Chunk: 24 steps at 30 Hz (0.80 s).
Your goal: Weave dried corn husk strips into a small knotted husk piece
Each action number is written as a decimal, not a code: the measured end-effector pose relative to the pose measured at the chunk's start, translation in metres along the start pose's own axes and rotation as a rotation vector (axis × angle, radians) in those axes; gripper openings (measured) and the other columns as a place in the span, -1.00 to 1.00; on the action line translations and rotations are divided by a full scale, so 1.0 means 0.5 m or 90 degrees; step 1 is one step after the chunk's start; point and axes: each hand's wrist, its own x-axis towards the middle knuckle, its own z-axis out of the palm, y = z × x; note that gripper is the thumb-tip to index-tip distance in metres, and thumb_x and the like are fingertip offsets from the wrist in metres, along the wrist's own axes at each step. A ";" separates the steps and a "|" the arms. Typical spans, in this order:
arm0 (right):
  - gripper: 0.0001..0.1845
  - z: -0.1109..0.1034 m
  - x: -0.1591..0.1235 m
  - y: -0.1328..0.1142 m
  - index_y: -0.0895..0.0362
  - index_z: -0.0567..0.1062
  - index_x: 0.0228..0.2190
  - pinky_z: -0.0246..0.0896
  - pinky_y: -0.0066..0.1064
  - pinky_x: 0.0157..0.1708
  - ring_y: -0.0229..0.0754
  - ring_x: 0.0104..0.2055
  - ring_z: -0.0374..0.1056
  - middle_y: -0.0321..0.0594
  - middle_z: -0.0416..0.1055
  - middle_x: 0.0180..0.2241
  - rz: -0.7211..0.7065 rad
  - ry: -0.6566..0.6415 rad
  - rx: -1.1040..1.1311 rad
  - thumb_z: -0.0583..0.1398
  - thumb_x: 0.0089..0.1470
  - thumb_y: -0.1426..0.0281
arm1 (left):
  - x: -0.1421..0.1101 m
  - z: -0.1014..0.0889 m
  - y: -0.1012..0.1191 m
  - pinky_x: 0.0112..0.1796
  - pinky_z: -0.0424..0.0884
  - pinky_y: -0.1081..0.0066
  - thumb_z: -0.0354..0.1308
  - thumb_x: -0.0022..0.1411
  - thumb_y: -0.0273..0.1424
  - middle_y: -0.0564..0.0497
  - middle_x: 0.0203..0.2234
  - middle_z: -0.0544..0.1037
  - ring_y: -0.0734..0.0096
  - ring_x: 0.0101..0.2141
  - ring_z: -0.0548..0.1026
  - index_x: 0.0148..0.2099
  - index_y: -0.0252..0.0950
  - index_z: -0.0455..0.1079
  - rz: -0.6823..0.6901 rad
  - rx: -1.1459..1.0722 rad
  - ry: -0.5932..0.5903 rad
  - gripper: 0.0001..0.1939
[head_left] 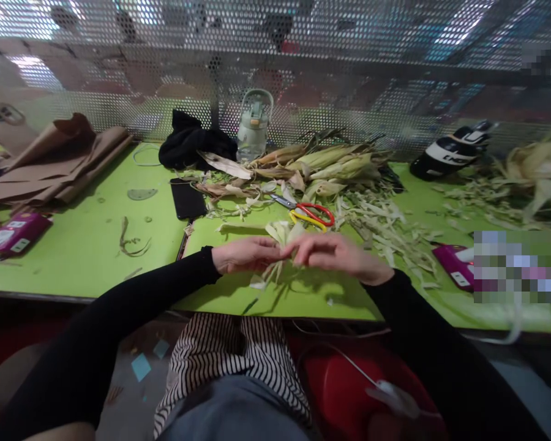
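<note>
Pale strips of corn husk [282, 231], gathered into a small fanned bunch, are held just above the green table. My left hand [245, 254] grips the bunch from the left, its fingers closed round the middle. From the right, my right hand [333, 252] pinches the same place with thumb and forefinger. Loose ends [270, 275] hang below the fingers. Beyond the hands lie scissors [303, 211] with red and yellow handles, blades pointing left. Whole corn husks [335, 165] are heaped behind the scissors, and cut husk shreds [386, 229] spread to the right.
A black phone [188, 198] and a black cloth [193, 144] lie left of the husks. At the back stand a pale green bottle [252, 131] and a tilted black bottle [450, 153]. Brown paper [68, 162] and a purple box [16, 234] are on the left. A perforated metal screen [303, 73] borders the table.
</note>
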 end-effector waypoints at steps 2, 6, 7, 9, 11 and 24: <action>-0.55 -0.028 0.016 0.029 0.09 0.56 -0.24 0.36 -0.20 -0.17 -0.06 -0.20 0.48 -0.04 0.58 -0.16 0.131 0.186 -0.153 0.02 0.30 0.07 | -0.009 -0.002 0.016 -0.40 0.31 0.59 0.37 0.15 -0.42 0.12 -0.48 0.47 0.70 -0.50 0.36 -0.32 -0.39 0.47 0.074 0.026 0.053 -0.84; -0.66 -0.059 0.063 0.088 0.18 0.52 -0.04 0.29 -0.17 -0.13 0.09 -0.10 0.45 0.09 0.56 -0.08 0.262 0.206 -0.334 0.18 0.14 0.41 | -0.023 -0.021 0.057 -0.37 0.34 0.59 0.31 0.20 -0.43 0.05 -0.39 0.53 0.65 -0.41 0.44 -0.28 -0.39 0.46 0.213 0.114 0.157 -0.88; -0.63 -0.058 0.074 0.096 0.20 0.51 -0.03 0.28 -0.19 -0.12 0.11 -0.08 0.45 0.11 0.56 -0.07 0.272 0.190 -0.359 0.19 0.10 0.48 | -0.025 -0.028 0.066 -0.38 0.34 0.58 0.29 0.20 -0.43 0.05 -0.39 0.52 0.64 -0.42 0.43 -0.27 -0.38 0.45 0.236 0.135 0.173 -0.88; -0.59 -0.050 0.090 0.100 0.26 0.51 -0.04 0.25 -0.20 -0.12 0.16 -0.06 0.44 0.18 0.54 -0.05 0.288 0.161 -0.399 0.20 0.03 0.57 | -0.028 -0.042 0.082 -0.40 0.33 0.56 0.27 0.21 -0.42 0.05 -0.39 0.52 0.63 -0.43 0.42 -0.25 -0.37 0.44 0.274 0.183 0.198 -0.88; -0.60 -0.043 0.099 0.092 0.32 0.50 -0.08 0.22 -0.20 -0.16 0.20 -0.06 0.43 0.28 0.51 -0.06 0.308 0.147 -0.432 0.19 -0.02 0.62 | -0.032 -0.053 0.097 -0.41 0.31 0.52 0.26 0.20 -0.42 0.05 -0.39 0.52 0.61 -0.45 0.40 -0.25 -0.37 0.43 0.311 0.251 0.224 -0.89; -0.55 -0.038 -0.066 0.021 0.10 0.40 -0.20 0.20 -0.32 -0.42 -0.19 -0.43 0.28 -0.17 0.40 -0.37 0.339 0.194 -0.068 0.12 0.19 -0.04 | -0.028 -0.080 0.124 -0.43 0.26 0.50 0.24 0.21 -0.51 0.12 -0.52 0.38 0.64 -0.51 0.31 -0.40 -0.34 0.34 0.303 0.249 0.326 -0.85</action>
